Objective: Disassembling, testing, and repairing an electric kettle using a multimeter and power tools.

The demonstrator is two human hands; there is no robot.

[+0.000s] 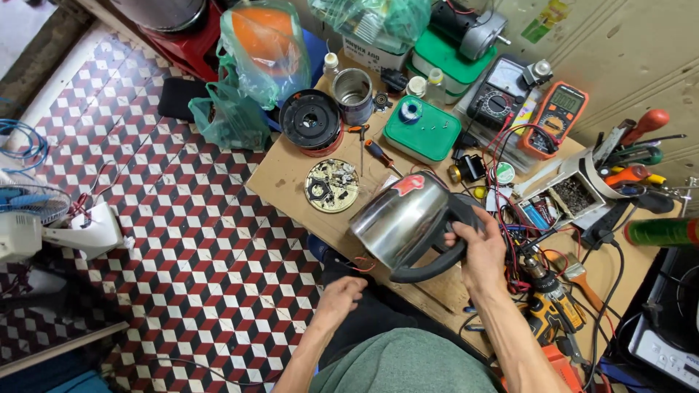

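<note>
- The right hand (482,251) is wrapped around the black handle of a steel electric kettle (402,218), fingers clamped on it, and holds the kettle tilted on its side over the near edge of the cardboard-topped workbench (280,178).
- The left hand (339,295) hangs below the kettle, near the person's lap, fingers loosely curled and holding nothing that I can see.
- Judging by what lies out, the kettle is already partly taken apart: its black round base (310,118) sits beyond the kettle, and a pale dish of small parts (331,185) lies just left of the kettle. Putting it back together looks not yet done.
- A screwdriver with a red and black handle (378,154) lies just behind the kettle.
- A red sticker shows on the kettle's body near the lid end.
- Behind the kettle stands a green-lidded box (422,131) with a solder spool on it.
- Right of that box lie a black analog meter (499,98) and an orange digital multimeter (555,120).
- Green plastic bags (240,109) hang left of the round base.
- A yellow and green label is stuck on the wall far behind the kettle.
</note>
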